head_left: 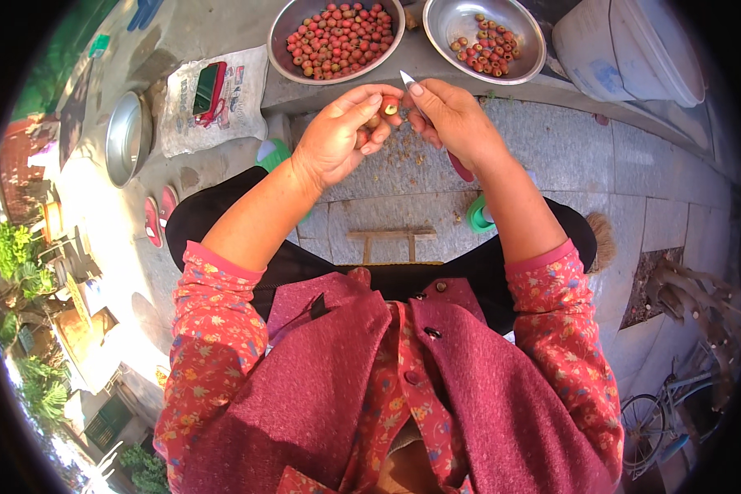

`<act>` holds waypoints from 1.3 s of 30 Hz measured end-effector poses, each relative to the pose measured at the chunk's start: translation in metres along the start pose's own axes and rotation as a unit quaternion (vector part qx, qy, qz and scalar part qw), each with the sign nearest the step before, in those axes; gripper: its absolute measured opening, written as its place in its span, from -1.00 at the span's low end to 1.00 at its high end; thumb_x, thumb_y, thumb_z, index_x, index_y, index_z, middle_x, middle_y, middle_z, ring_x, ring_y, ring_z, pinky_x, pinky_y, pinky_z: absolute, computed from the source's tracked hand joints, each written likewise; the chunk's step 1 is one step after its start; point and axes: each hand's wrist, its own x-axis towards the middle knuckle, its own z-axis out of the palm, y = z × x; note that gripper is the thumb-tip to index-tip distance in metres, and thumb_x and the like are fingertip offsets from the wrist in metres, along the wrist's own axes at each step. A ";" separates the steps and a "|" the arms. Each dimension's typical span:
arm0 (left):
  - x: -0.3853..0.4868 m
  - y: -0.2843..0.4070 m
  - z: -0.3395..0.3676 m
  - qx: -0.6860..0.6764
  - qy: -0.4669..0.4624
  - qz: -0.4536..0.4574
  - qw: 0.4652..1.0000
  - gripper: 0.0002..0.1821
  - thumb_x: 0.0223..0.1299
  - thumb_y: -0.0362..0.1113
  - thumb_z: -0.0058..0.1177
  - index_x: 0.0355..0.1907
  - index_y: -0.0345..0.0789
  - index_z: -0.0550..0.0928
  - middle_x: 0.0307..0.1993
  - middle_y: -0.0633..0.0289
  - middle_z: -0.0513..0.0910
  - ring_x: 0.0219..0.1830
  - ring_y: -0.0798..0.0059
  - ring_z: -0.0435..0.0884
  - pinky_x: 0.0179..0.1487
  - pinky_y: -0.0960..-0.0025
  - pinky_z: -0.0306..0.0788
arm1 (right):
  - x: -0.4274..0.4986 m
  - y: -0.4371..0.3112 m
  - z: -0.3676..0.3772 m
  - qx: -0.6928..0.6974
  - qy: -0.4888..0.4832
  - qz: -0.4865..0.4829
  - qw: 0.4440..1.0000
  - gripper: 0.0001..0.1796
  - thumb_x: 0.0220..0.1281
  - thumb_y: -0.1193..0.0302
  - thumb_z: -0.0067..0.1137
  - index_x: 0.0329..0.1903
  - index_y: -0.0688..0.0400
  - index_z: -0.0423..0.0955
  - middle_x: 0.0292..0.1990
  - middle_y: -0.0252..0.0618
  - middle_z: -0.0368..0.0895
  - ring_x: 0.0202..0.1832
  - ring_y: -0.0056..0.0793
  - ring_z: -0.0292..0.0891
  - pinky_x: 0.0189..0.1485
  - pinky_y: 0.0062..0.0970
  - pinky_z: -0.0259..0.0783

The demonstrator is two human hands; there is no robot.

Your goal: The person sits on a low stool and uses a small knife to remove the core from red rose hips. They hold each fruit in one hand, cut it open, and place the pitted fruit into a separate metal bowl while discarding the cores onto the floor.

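My left hand (339,133) holds several small red fruits that look like hawthorn berries. One berry (390,106), at the fingertips, has a pale cut spot on its end. Close beside it, my right hand (454,117) grips a small knife with its blade (407,80) pointing up and away from me; a dark red handle (460,167) shows below the palm. Beyond my left hand stands a metal basin full of red berries (339,43). A second metal basin (441,31), beyond my right hand, contains a smaller heap of berries (491,46).
A white bucket (617,55) stands at the far right. To the left, a phone in a red case (210,92) lies on a white woven sack (179,129), near another metal basin (120,139). Scraps (407,148) litter the paving below my hands. A bicycle (661,414) is at lower right.
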 end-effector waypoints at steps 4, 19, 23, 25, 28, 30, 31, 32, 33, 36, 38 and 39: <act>0.002 0.006 -0.005 -0.023 0.015 0.012 1.000 -0.72 0.49 -0.20 -0.11 0.05 -0.32 0.53 -0.28 0.26 0.54 -0.42 0.65 0.38 -0.40 0.60 0.25 | -0.008 -0.003 0.002 -0.210 0.066 -0.125 0.967 -0.72 0.40 0.25 0.06 -0.30 0.22 0.47 -0.49 0.00 0.60 -0.45 -0.06 0.55 -0.37 -0.15 0.43; 0.002 0.005 0.000 0.018 0.033 0.019 0.999 -0.68 0.47 -0.17 -0.05 0.09 -0.35 0.54 -0.30 0.34 0.50 -0.41 0.68 0.35 -0.37 0.61 0.24 | -0.018 -0.013 0.009 -0.407 0.080 -0.150 0.897 -0.79 0.34 0.31 0.07 -0.32 0.20 0.46 -0.49 0.09 0.61 -0.36 0.13 0.60 -0.31 0.01 0.49; 0.000 0.004 0.002 0.052 0.047 0.030 0.997 -0.69 0.46 -0.16 -0.01 0.06 -0.33 0.57 -0.33 0.36 0.49 -0.42 0.71 0.35 -0.39 0.62 0.24 | -0.019 -0.014 0.009 -0.412 0.073 -0.145 0.897 -0.78 0.35 0.31 0.06 -0.31 0.21 0.47 -0.48 0.09 0.62 -0.36 0.14 0.61 -0.30 0.02 0.49; -0.001 0.002 0.003 0.088 0.063 0.043 0.993 -0.70 0.46 -0.15 0.00 0.04 -0.31 0.59 -0.35 0.37 0.48 -0.43 0.72 0.34 -0.40 0.62 0.24 | -0.021 -0.013 0.012 -0.400 0.072 -0.124 0.905 -0.79 0.36 0.30 0.06 -0.29 0.19 0.45 -0.43 0.09 0.61 -0.32 0.19 0.55 -0.30 0.04 0.43; -0.003 -0.004 0.008 0.145 0.098 0.063 0.983 -0.71 0.46 -0.15 0.00 0.01 -0.30 0.60 -0.37 0.39 0.47 -0.45 0.74 0.33 -0.41 0.64 0.24 | -0.022 -0.009 0.017 -0.394 0.071 -0.097 0.911 -0.79 0.37 0.30 0.06 -0.29 0.19 0.44 -0.40 0.10 0.61 -0.29 0.21 0.53 -0.29 0.05 0.41; -0.004 -0.006 0.009 0.160 0.113 0.071 0.978 -0.73 0.46 -0.17 -0.01 -0.01 -0.29 0.61 -0.39 0.40 0.47 -0.46 0.75 0.33 -0.41 0.64 0.25 | -0.022 -0.006 0.019 -0.377 0.065 -0.087 0.920 -0.81 0.37 0.32 0.05 -0.29 0.19 0.45 -0.39 0.11 0.61 -0.28 0.21 0.53 -0.28 0.03 0.41; -0.006 -0.008 0.010 0.172 0.113 0.070 0.976 -0.74 0.47 -0.18 -0.02 -0.02 -0.29 0.61 -0.40 0.40 0.48 -0.46 0.75 0.33 -0.41 0.65 0.26 | -0.024 -0.004 0.019 -0.360 0.059 -0.085 0.927 -0.81 0.37 0.33 0.04 -0.29 0.19 0.47 -0.38 0.12 0.61 -0.27 0.21 0.54 -0.28 0.02 0.41; -0.007 -0.009 0.010 0.183 0.114 0.073 0.974 -0.75 0.47 -0.19 -0.02 -0.02 -0.29 0.61 -0.40 0.40 0.48 -0.46 0.76 0.33 -0.40 0.65 0.27 | -0.023 -0.003 0.018 -0.338 0.059 -0.103 0.934 -0.82 0.37 0.35 0.03 -0.29 0.19 0.48 -0.38 0.13 0.61 -0.27 0.21 0.54 -0.28 0.01 0.41; -0.007 -0.009 0.010 0.192 0.114 0.077 0.972 -0.76 0.47 -0.20 -0.03 -0.03 -0.29 0.61 -0.41 0.41 0.48 -0.46 0.76 0.33 -0.40 0.65 0.28 | -0.021 -0.001 0.018 -0.324 0.052 -0.100 0.939 -0.82 0.38 0.35 0.02 -0.29 0.19 0.48 -0.42 0.10 0.60 -0.32 0.14 0.55 -0.30 -0.04 0.42; -0.009 -0.012 0.009 0.245 0.114 0.101 0.958 -0.76 0.48 -0.21 -0.04 -0.02 -0.31 0.59 -0.42 0.40 0.48 -0.48 0.76 0.33 -0.42 0.65 0.26 | -0.019 0.003 0.020 -0.224 0.016 -0.081 0.971 -0.80 0.40 0.37 0.00 -0.31 0.21 0.50 -0.53 -0.05 0.56 -0.46 -0.10 0.53 -0.38 -0.21 0.41; -0.009 -0.013 0.009 0.269 0.123 0.107 0.949 -0.78 0.47 -0.22 -0.04 -0.06 -0.30 0.60 -0.45 0.43 0.48 -0.48 0.76 0.37 -0.40 0.62 0.33 | -0.018 0.004 0.019 -0.105 -0.040 0.011 0.994 -0.78 0.42 0.37 -0.01 -0.32 0.22 0.50 -0.60 -0.19 0.49 -0.55 -0.34 0.46 -0.44 -0.33 0.37; -0.010 -0.014 0.009 0.269 0.124 0.110 0.949 -0.78 0.47 -0.22 -0.04 -0.06 -0.29 0.60 -0.45 0.43 0.47 -0.48 0.76 0.37 -0.40 0.62 0.33 | -0.017 0.004 0.020 -0.081 -0.047 0.024 0.995 -0.78 0.42 0.37 0.00 -0.33 0.23 0.49 -0.61 -0.23 0.47 -0.55 -0.40 0.43 -0.45 -0.37 0.35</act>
